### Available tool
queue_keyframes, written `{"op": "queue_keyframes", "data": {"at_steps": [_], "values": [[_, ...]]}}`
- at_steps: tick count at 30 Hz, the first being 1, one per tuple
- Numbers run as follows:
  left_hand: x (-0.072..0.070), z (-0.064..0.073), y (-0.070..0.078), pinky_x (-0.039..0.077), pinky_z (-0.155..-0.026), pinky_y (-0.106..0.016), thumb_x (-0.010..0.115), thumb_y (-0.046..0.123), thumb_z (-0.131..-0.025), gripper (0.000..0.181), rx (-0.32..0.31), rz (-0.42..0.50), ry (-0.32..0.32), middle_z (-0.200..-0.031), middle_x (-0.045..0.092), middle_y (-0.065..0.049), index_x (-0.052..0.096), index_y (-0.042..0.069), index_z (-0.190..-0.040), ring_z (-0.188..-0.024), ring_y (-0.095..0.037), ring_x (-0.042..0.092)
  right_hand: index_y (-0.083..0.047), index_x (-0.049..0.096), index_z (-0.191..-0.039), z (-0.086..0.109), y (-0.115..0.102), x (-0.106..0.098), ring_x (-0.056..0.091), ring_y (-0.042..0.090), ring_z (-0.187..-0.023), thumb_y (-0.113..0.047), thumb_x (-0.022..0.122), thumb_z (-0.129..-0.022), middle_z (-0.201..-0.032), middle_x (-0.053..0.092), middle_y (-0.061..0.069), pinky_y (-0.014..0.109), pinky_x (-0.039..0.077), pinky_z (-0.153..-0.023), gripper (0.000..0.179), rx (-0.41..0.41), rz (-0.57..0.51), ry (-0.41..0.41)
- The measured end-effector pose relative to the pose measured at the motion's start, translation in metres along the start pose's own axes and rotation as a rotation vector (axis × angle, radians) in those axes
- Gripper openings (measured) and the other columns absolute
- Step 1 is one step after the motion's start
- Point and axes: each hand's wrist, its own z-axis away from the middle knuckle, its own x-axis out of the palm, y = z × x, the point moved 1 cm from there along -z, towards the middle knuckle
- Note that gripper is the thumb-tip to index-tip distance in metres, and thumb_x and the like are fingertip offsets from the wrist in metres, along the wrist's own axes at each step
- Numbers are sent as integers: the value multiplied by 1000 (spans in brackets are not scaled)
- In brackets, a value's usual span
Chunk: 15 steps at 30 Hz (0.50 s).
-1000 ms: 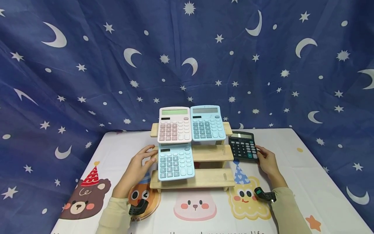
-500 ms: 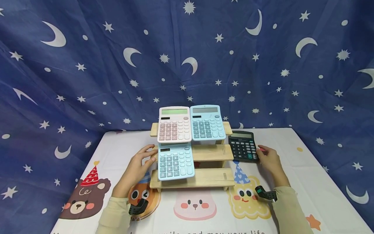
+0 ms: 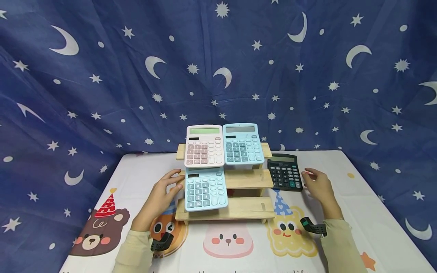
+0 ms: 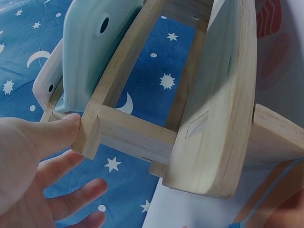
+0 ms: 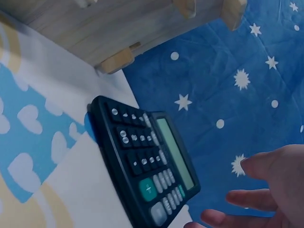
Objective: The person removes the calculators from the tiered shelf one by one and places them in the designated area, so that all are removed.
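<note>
Centrally to the right, the black calculator (image 3: 286, 171) lies on the worktop (image 3: 341, 197) just left of the right hand (image 3: 319, 185), whose loosely spread fingers (image 5: 251, 199) stand apart from it. Its dark case bears black and grey keys, one green plus key (image 5: 147, 189) and a grey-green display (image 5: 176, 154). The left hand (image 3: 162, 199) pinches the near end of the wooden stand (image 3: 247, 179), which, between the hands, carries one pink calculator (image 3: 205, 146) and two blue calculators (image 3: 206, 189).
</note>
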Motion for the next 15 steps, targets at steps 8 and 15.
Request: {"op": "queue_keyframes", "data": {"at_steps": [8, 15], "values": [[-1, 0, 1, 34, -115, -64, 64, 10, -99, 36, -2, 8, 0, -152, 49, -21, 65, -1, -132, -145, -45, 41, 5, 56, -139, 4, -15, -6, 76, 39, -90, -28, 51, -105, -121, 67, 34, 28, 48, -69, 47, -35, -13, 56], [-1, 0, 1, 35, -115, -64, 64, 10, -99, 36, -2, 8, -3, -153, 49, -20, 65, -1, -133, -145, -45, 40, 6, 59, -135, 7, -26, -8, 75, 40, -88, -24, 54, -104, -117, 68, 34, 21, 48, -63, 43, -115, -39, 102]]}}
